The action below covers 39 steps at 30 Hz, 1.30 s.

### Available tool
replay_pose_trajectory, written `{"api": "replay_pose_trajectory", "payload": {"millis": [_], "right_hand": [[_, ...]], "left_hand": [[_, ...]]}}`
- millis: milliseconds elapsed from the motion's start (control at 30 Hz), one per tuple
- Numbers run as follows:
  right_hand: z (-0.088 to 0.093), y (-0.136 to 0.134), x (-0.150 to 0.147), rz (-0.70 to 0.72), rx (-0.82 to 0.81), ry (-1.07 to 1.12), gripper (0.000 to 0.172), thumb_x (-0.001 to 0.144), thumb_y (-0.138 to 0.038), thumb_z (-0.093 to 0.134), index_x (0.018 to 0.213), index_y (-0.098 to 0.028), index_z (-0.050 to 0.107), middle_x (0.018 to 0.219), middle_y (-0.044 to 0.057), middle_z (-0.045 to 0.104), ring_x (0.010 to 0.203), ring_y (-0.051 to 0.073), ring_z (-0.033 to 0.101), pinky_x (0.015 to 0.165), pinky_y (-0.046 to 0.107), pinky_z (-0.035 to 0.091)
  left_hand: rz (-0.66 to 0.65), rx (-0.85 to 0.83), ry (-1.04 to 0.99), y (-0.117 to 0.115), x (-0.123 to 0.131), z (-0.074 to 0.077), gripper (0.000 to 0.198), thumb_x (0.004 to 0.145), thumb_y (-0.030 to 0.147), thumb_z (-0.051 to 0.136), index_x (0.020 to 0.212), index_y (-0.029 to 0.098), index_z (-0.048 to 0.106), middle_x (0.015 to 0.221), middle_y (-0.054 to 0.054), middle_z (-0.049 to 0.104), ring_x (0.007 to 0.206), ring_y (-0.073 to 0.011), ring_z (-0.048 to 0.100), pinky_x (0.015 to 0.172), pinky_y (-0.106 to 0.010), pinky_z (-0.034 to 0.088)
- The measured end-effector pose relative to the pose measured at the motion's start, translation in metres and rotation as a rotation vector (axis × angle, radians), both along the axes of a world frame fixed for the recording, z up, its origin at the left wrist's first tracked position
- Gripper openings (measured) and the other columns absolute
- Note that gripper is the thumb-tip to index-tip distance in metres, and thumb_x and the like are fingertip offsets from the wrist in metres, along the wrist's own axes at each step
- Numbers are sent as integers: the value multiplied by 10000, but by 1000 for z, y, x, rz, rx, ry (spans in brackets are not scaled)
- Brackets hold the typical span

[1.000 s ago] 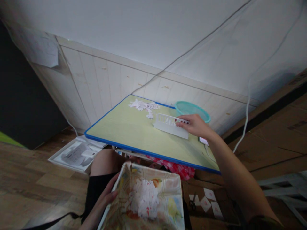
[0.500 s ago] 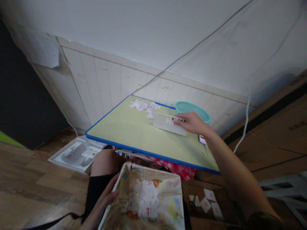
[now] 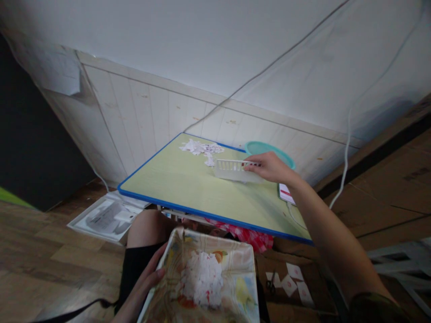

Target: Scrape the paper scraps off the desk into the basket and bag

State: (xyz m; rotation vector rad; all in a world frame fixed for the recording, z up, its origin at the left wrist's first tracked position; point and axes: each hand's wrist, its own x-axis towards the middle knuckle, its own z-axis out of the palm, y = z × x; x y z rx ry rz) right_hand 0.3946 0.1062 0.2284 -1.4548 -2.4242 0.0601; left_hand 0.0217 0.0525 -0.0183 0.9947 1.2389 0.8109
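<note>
A: What is nearest?

B: One tray (image 3: pixel 238 251) with a patterned lining, cut off by the bottom edge. The left hand (image 3: pixel 147 283) holds its left rim, fingers bent over the edge; the fingers underneath are hidden. Inside lies one heap of scraps (image 3: pixel 204 278), white paper marked with red, too jumbled to count.

A: And beside it?

B: To the right, lower down, one pair of dark scissors (image 3: pixel 270 285) and four white cards (image 3: pixel 303 294) with small red marks, whose print is too small to read. To the left, one open white box (image 3: pixel 111 217) sits on the floor, partly behind the knee.

A: Where is the right hand (image 3: pixel 269 167)?

B: Over the right part of the surface (image 3: pixel 182 188), its fingers closed on the end of one white slotted strip (image 3: pixel 229 169). Dark red shows through the slots by the fingertips; I can't tell what that is. The forearm partly covers one phone (image 3: pixel 285 193).

A: Farther back?

B: One loose spread of paper pieces (image 3: pixel 200 148), uncountable, near the far edge, left of one turquoise basin (image 3: pixel 264 149), which the hand partly hides.
</note>
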Motion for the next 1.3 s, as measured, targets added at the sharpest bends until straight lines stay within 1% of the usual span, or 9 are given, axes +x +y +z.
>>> {"api": "replay_pose_trajectory", "payload": {"millis": [100,300,400,533,667,767,867,1100,1300], "right_hand": [[11,-6,9,-30,-40,44,286,870,-351,584,1010,-177,763,792,24,736,644,156,602,589,254,366],[-2,4,19,-74,43,60,297,856,-334,577,1035,-194,767,891,45,756,692,177,626,637,267,390],[-8,7,21,-74,25,46,304,861,-342,566,1044,-202,765,885,40,756,684,172,618,626,260,383],[0,1,24,-77,-52,49,302,855,-370,582,1004,-191,773,751,17,728,611,150,580,571,250,354],[2,0,21,-79,-36,92,305,853,-383,590,1004,-191,773,759,16,728,620,147,584,571,247,357],[-3,2,18,-51,-14,78,316,861,-379,581,1029,-186,767,787,22,734,649,149,596,596,244,370],[-2,0,19,-41,-54,51,311,863,-376,576,1007,-180,771,783,22,734,658,149,602,594,237,377],[19,-15,22,-59,-87,-17,300,867,-387,577,967,-184,774,756,18,736,634,147,601,576,241,373],[0,-39,2,-124,48,22,286,895,-356,555,1020,-194,755,872,52,762,702,183,653,622,266,404]], "left_hand": [[29,75,11,24,-4,-5,287,630,466,684,825,275,772,1259,-28,717,1378,-441,364,926,-464,508],[36,71,-16,20,-8,-14,267,626,403,705,847,273,778,1278,-22,706,1412,-425,297,958,-465,488],[52,69,-35,24,-6,-12,267,620,403,713,849,282,780,1268,-6,712,1414,-418,295,955,-464,489],[71,56,11,26,0,-2,264,596,428,722,800,270,776,1264,-16,714,1422,-427,266,948,-468,491],[69,-52,-6,-10,4,4,331,589,482,713,840,275,775,1211,-32,742,1381,-447,359,927,-484,502],[63,-58,-164,-55,3,2,484,618,524,691,1052,315,739,1206,-5,745,1312,-427,482,959,-485,485],[54,-28,-259,-80,2,2,604,671,521,678,1221,272,666,1255,-28,722,1286,-399,525,1028,-470,445],[38,-27,-252,-78,2,11,684,709,539,650,1321,237,593,1253,-52,722,1311,-388,501,1085,-459,394],[30,7,-233,-82,5,19,674,708,569,634,1302,251,610,1239,-41,729,1305,-399,501,1061,-457,414]]}}
